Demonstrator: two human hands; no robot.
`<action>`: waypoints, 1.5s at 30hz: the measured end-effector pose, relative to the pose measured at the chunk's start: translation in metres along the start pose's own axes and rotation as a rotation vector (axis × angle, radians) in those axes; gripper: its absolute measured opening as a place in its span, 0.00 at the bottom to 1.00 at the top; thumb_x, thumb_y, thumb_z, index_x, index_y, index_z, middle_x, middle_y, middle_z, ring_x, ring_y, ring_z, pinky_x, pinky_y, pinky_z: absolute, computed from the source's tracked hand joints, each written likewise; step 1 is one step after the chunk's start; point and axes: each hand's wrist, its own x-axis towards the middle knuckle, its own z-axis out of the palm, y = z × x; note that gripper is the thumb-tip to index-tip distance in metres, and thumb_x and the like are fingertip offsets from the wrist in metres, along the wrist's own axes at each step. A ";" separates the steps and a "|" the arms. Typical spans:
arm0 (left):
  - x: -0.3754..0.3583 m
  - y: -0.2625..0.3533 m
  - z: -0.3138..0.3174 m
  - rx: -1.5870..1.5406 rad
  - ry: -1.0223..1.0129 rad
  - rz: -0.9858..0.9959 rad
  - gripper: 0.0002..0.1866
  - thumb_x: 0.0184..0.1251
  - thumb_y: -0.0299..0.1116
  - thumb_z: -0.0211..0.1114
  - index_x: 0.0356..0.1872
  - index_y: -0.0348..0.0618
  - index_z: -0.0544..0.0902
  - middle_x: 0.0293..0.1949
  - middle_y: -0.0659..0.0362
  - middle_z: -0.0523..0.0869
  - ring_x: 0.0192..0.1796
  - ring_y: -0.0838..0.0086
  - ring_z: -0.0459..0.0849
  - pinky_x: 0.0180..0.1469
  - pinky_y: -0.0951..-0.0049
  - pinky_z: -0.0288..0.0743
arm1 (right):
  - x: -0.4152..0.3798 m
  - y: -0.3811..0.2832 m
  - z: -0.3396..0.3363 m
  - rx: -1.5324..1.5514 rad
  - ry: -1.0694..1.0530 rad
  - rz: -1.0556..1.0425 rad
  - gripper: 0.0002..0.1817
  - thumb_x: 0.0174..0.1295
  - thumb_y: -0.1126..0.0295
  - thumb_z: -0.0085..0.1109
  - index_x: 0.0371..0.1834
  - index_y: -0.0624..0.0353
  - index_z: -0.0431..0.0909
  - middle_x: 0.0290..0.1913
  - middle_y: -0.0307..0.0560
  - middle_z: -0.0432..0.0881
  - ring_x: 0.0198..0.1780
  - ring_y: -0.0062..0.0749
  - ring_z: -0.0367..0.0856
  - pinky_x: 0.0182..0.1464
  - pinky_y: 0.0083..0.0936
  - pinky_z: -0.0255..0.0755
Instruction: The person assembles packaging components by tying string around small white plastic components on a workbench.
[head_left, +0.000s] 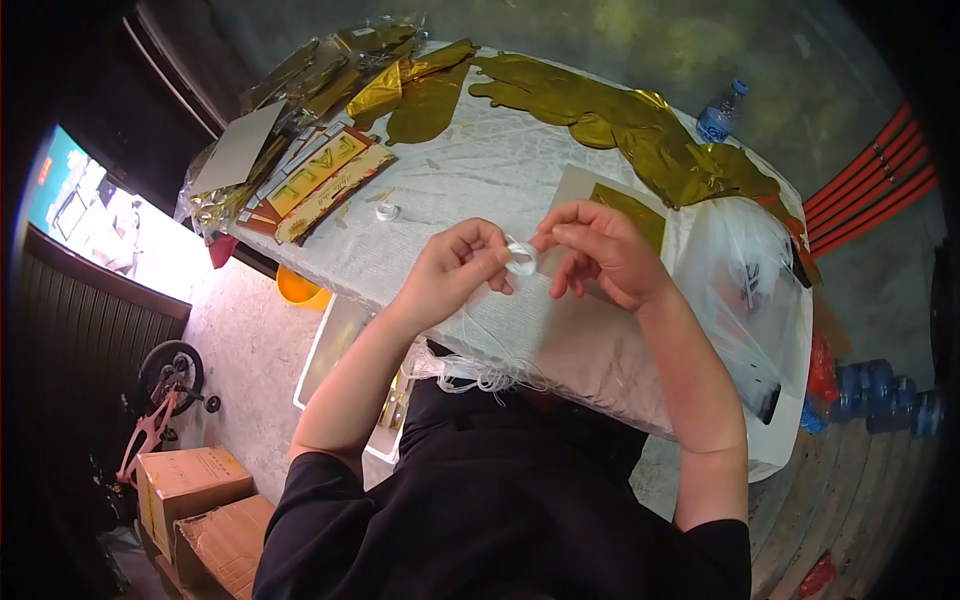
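Note:
Between my hands, above the front part of the table, is a small loose coil of white string (521, 259). My left hand (460, 268) pinches the coil between thumb and fingertips. My right hand (603, 252) is at the coil's right side, its thumb and index finger drawn together at the string and the other fingers loosely curled. A thin strand hangs below my left hand towards a tangled bundle of white string (480, 373) at the table's front edge. Another small white coil (387, 211) lies on the table to the left.
The table has a white cover (470, 130). Gold foil balloons (620, 120) lie along its back, with printed cards (325, 180) and plastic packets at left. A water bottle (722, 112), a board (575, 190) and a clear plastic bag (735, 270) are at right. Cardboard boxes (195, 485) stand lower left.

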 end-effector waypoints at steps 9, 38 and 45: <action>-0.019 0.012 -0.108 0.547 0.502 0.072 0.05 0.61 0.28 0.57 0.30 0.38 0.75 0.24 0.63 0.77 0.24 0.81 0.75 0.28 0.82 0.71 | 0.008 0.019 -0.002 -0.249 -0.030 -0.072 0.08 0.60 0.70 0.48 0.37 0.62 0.72 0.36 0.45 0.80 0.24 0.21 0.77 0.24 0.14 0.67; -0.028 0.024 -0.020 1.023 -0.169 0.175 0.05 0.51 0.23 0.60 0.29 0.37 0.74 0.30 0.55 0.72 0.35 0.66 0.74 0.39 0.72 0.68 | 0.006 0.064 0.027 -0.841 -0.069 -0.153 0.11 0.49 0.64 0.60 0.27 0.60 0.75 0.19 0.40 0.73 0.22 0.25 0.72 0.28 0.26 0.66; -0.001 0.044 -0.018 0.671 0.242 0.352 0.05 0.58 0.25 0.58 0.30 0.35 0.71 0.29 0.57 0.76 0.33 0.74 0.77 0.36 0.75 0.70 | -0.001 0.021 0.034 -0.288 -0.140 -0.022 0.08 0.58 0.69 0.54 0.31 0.62 0.77 0.21 0.36 0.73 0.18 0.12 0.66 0.21 0.11 0.59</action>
